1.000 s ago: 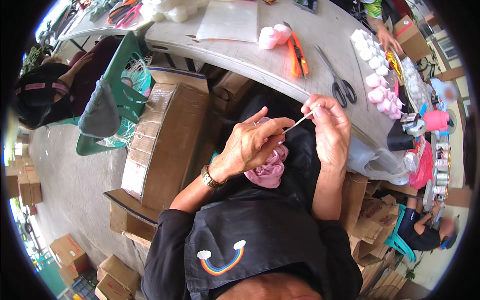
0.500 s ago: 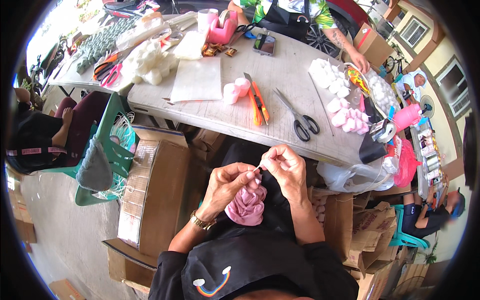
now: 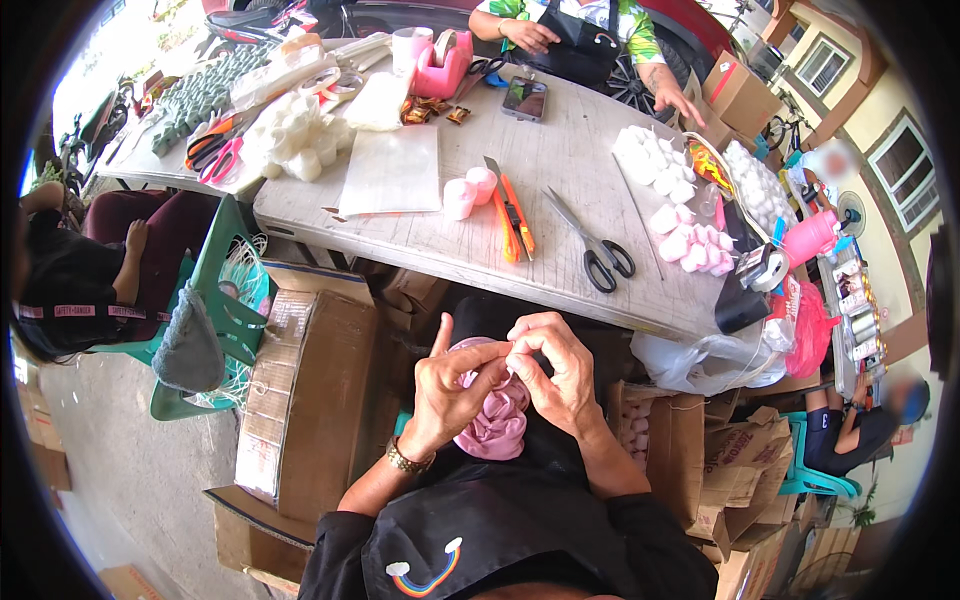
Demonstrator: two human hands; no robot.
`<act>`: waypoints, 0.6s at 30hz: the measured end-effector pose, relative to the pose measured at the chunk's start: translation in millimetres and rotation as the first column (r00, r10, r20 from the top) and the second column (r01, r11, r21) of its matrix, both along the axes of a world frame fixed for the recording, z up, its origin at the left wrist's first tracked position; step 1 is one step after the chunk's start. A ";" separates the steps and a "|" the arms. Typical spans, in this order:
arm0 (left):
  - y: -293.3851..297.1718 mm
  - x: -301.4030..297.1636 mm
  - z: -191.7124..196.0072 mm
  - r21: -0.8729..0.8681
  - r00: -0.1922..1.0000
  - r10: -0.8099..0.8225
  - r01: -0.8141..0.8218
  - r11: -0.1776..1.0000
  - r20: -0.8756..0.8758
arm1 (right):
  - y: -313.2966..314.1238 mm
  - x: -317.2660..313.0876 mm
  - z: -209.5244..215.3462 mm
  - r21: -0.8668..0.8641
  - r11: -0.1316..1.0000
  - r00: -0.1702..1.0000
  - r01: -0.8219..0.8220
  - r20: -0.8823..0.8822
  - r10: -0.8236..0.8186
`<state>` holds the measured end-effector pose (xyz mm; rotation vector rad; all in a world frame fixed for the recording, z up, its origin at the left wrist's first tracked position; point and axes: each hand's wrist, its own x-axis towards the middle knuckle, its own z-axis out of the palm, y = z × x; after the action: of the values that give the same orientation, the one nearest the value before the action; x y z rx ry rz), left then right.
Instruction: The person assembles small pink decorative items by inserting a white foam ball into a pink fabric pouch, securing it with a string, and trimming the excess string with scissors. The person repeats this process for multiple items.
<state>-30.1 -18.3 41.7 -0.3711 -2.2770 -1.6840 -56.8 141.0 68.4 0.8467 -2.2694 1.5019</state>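
Observation:
My left hand and my right hand meet above my lap, fingertips touching. Thumb and forefinger are pinched together on the left, with another finger stuck out. The right hand is curled into a pinch too. Whatever lies between the fingertips is hidden or too small to tell. Just under them, a gathered, twisted bundle of pink cloth rests on my dark lap, partly covered by the left hand. On the table beyond lie black-handled scissors, orange cutter knives and two small pink rolls.
The table edge runs just past my hands. A tall open cardboard box stands at my left, more cartons at my right. White bundles and pink ones lie on the table's right. Across it, a person's hand hovers.
My hands have come together, lower; the thin white strand seen between them before is now hidden. A left finger has lifted. The person opposite has drawn one hand back from the white bundles.

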 end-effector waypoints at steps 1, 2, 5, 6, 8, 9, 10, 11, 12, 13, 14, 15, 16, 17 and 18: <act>0.5 -1.2 0.7 -0.114 0.990 0.054 -0.069 0.991 -0.133 | 0.3 -0.4 -1.1 -0.006 1.000 1.000 -0.001 0.025 0.002; 0.2 -1.4 1.2 -0.162 0.978 0.067 -0.099 0.982 -0.196 | 0.2 -0.7 -2.7 -0.012 1.000 0.999 -0.003 0.050 0.004; -0.1 -3.0 0.9 -0.306 0.943 0.100 -0.201 0.931 -0.316 | -0.7 -0.2 -8.1 -0.048 0.999 0.991 -0.014 0.131 0.020; -0.6 -2.9 0.6 -0.282 0.943 0.103 -0.198 0.939 -0.317 | -0.8 -0.1 -9.2 -0.061 0.998 0.987 -0.027 0.154 0.036; -1.1 -2.5 -0.2 -0.248 0.941 0.110 -0.196 0.949 -0.321 | -0.7 -0.1 -9.9 -0.047 0.998 0.992 -0.030 0.119 0.035; -1.6 -2.0 -0.4 -0.140 0.971 0.099 -0.132 0.981 -0.217 | -0.5 -0.1 -9.6 -0.049 0.998 0.995 -0.036 0.094 0.041; -2.0 -1.3 -0.6 -0.023 0.991 0.076 -0.079 0.997 -0.114 | -0.3 -0.2 -9.0 -0.028 0.999 0.997 -0.046 0.058 0.048; -2.6 -0.4 -0.6 0.081 0.999 0.046 -0.045 0.996 -0.007 | -0.2 -0.3 -8.1 -0.018 0.998 0.998 -0.057 0.014 0.057; -3.2 0.5 -0.5 0.121 0.999 0.030 -0.034 0.992 0.035 | -0.3 -0.3 -7.2 -0.013 0.999 0.999 -0.051 -0.013 0.051; -3.8 1.4 -0.4 0.143 0.996 0.018 -0.030 0.989 0.082 | -0.7 -0.4 -6.4 -0.010 0.998 0.997 -0.061 -0.038 0.060; -4.3 2.1 -0.2 0.154 0.994 0.018 -0.034 0.987 0.107 | -1.3 -0.4 -5.7 -0.011 0.999 0.998 -0.053 -0.047 0.052; -4.8 2.5 0.0 0.128 0.993 0.027 -0.042 0.991 0.115 | -2.1 -0.5 -5.3 0.003 0.999 0.998 -0.049 -0.047 0.049; -5.1 2.8 0.1 0.180 0.986 0.010 -0.040 0.983 0.165 | -3.2 -0.6 -5.2 -0.003 0.999 0.995 -0.051 -0.092 0.050; -5.4 2.8 0.1 0.224 0.983 0.005 -0.047 0.974 0.184 | -4.3 -0.9 -5.1 0.007 0.998 0.990 -0.057 -0.129 0.057; -5.5 2.9 0.0 0.267 0.979 -0.001 -0.054 0.962 0.204 | -5.3 -1.1 -5.2 0.008 0.998 0.985 -0.058 -0.161 0.058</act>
<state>-27.2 -23.8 41.6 -0.1110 -2.1280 -2.0701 -58.0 135.6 63.1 1.0054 -2.1485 1.3991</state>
